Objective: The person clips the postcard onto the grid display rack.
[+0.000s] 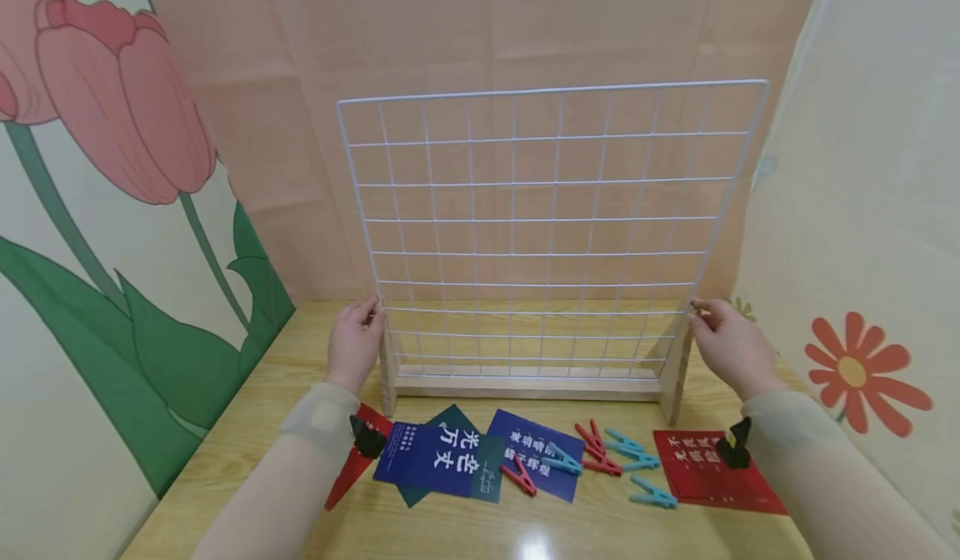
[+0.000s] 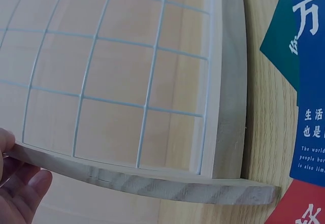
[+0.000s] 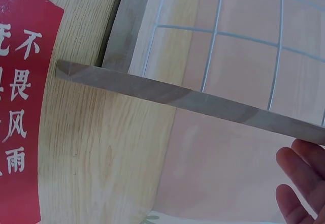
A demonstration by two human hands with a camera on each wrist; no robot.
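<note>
A white wire grid panel (image 1: 513, 253) stands upright in a wooden stand (image 1: 525, 387) on the table. At the left, my left hand (image 1: 356, 342) pinches the upper end of the stand's side post (image 2: 167, 186), thumb and fingers on either side of it. Across from it, my right hand (image 1: 731, 345) holds the top of the other side post (image 3: 188, 98); its fingertips show at the wood's edge in the right wrist view. The grid's lower wires sit between the two posts, just above the wooden crossbar.
Blue and green printed cards (image 1: 427, 458) overlap before the stand, with another blue card (image 1: 517, 435) beside them. Red and teal clothespins (image 1: 654, 493) lie scattered there. Red cards (image 1: 712, 481) lie at the right, another red card (image 1: 347, 468) by the left wrist. Decorated walls flank the table.
</note>
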